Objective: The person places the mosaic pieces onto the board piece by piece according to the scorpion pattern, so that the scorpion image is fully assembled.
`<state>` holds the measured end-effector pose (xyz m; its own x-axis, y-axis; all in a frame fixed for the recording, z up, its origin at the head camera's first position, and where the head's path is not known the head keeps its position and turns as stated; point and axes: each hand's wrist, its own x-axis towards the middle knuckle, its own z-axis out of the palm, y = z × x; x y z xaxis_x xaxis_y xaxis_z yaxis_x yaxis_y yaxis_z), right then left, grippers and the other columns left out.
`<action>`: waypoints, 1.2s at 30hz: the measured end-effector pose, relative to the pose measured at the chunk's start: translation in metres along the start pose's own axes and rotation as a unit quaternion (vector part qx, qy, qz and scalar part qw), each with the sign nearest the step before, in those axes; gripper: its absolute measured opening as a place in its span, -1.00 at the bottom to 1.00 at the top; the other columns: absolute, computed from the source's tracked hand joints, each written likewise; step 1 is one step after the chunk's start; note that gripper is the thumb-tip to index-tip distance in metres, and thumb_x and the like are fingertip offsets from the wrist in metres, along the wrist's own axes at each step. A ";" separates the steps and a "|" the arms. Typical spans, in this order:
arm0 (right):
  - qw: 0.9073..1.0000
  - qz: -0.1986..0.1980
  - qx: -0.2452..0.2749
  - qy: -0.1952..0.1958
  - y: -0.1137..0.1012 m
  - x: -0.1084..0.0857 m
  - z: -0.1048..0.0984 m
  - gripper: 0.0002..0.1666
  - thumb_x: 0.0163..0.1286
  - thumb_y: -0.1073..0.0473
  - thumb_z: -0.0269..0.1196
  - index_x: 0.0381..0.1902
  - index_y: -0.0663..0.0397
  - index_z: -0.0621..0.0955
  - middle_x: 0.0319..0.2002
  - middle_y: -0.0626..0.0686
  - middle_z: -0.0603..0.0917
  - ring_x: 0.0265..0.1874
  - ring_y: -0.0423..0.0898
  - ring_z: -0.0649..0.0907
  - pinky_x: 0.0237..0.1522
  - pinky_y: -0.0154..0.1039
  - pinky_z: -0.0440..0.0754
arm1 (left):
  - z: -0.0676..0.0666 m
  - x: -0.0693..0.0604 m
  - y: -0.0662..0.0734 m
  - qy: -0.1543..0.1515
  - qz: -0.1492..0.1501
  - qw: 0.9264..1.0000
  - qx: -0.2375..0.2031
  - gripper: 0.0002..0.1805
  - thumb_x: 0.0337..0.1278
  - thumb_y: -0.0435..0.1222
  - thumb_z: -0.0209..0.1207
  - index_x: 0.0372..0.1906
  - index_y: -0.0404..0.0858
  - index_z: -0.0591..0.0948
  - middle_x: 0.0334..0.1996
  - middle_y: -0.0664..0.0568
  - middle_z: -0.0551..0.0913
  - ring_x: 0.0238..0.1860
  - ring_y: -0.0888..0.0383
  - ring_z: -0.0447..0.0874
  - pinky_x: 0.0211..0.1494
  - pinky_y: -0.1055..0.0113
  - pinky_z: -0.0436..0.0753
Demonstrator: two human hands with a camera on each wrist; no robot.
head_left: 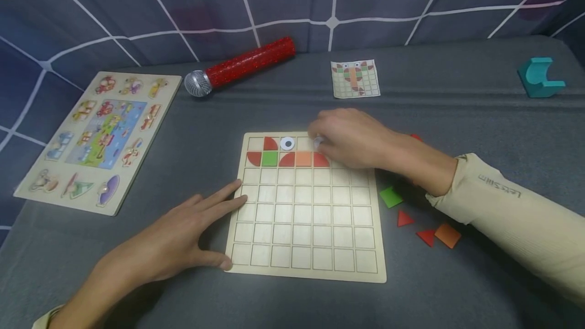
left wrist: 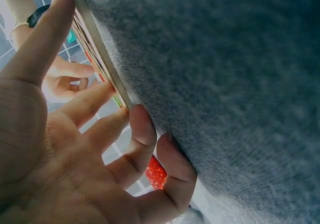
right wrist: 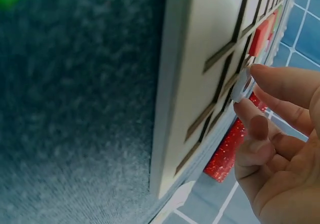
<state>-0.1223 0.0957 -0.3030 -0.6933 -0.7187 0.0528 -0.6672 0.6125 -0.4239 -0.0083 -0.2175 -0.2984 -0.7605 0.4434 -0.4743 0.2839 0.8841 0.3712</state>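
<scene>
The wooden grid board [head_left: 301, 217] lies flat on the grey cloth. Its top two rows carry a white eye piece [head_left: 287, 143], a green square [head_left: 269, 158], an orange square [head_left: 303, 159] and several red quarter-round pieces [head_left: 270, 143]. Over the top row, my right hand [head_left: 349, 136] pinches a second white eye piece [right wrist: 242, 85] between thumb and finger; the head view shows it mostly covered. Along the board's left edge, my left hand [head_left: 183, 237] rests with spread fingers, two fingertips and the thumb touching the wood. Its other fingers bend loosely in the left wrist view.
Loose pieces lie right of the board: a green square [head_left: 391, 197], red triangles [head_left: 404, 218] and an orange square [head_left: 447, 235]. Behind are a patterned card [head_left: 355, 79] and a red microphone [head_left: 249, 65]. A picture puzzle [head_left: 107, 136] lies left, a teal holder [head_left: 540, 78] far right.
</scene>
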 end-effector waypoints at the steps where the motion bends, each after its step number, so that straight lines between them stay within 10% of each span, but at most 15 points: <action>1: 1.000 0.001 0.000 -0.002 0.000 0.001 0.001 -0.88 0.23 0.35 0.26 -0.35 0.02 0.67 -0.43 -0.04 0.53 -0.42 -0.08 0.48 -0.37 -0.14 0.47 | 0.000 0.000 0.000 0.000 0.001 1.000 0.001 0.16 -0.42 0.33 0.40 0.49 0.17 0.28 0.56 0.14 0.01 0.34 -0.37 0.24 0.19 -0.37 0.32; 36: 1.000 0.014 -0.004 -0.013 0.003 0.001 0.000 -0.85 0.26 0.34 0.27 -0.27 0.03 0.73 -0.36 -0.04 0.58 -0.36 -0.07 0.54 -0.29 -0.11 0.53 | 0.000 0.001 0.000 -0.008 0.000 1.000 0.001 0.17 -0.42 0.38 0.35 0.50 0.14 0.28 0.56 0.14 0.01 0.34 -0.46 0.20 0.17 -0.41 0.31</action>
<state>-0.1247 0.0969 -0.3046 -0.7053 -0.7087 0.0176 -0.6489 0.6354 -0.4185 -0.0091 -0.2172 -0.2986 -0.7516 0.4458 -0.4862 0.2848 0.8841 0.3704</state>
